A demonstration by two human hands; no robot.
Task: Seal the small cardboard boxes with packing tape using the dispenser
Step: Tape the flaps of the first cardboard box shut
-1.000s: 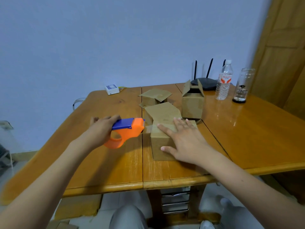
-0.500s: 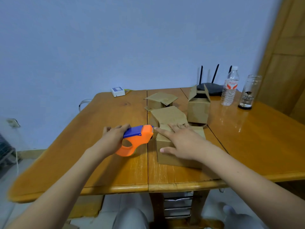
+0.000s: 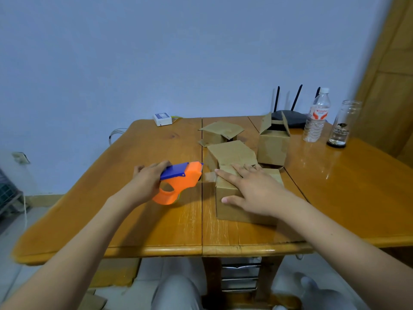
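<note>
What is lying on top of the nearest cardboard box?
The right hand rests flat on the nearest box, fingers spread across its closed flaps. The hand covers the flap seam, so any tape there cannot be seen.

We see a glossy wooden table (image 3: 143,222) with seams running front to back. At its centre sits a closed cardboard box (image 3: 232,204). Behind it, toward twelve o'clock, lie two boxes with loose flaps (image 3: 230,153) (image 3: 220,133). At one o'clock an open-topped box (image 3: 273,145) stands upright. Toward two o'clock stand a black router (image 3: 292,118), a water bottle (image 3: 316,117) and a glass jar (image 3: 343,124). A small white device (image 3: 162,119) rests at eleven o'clock.
</note>
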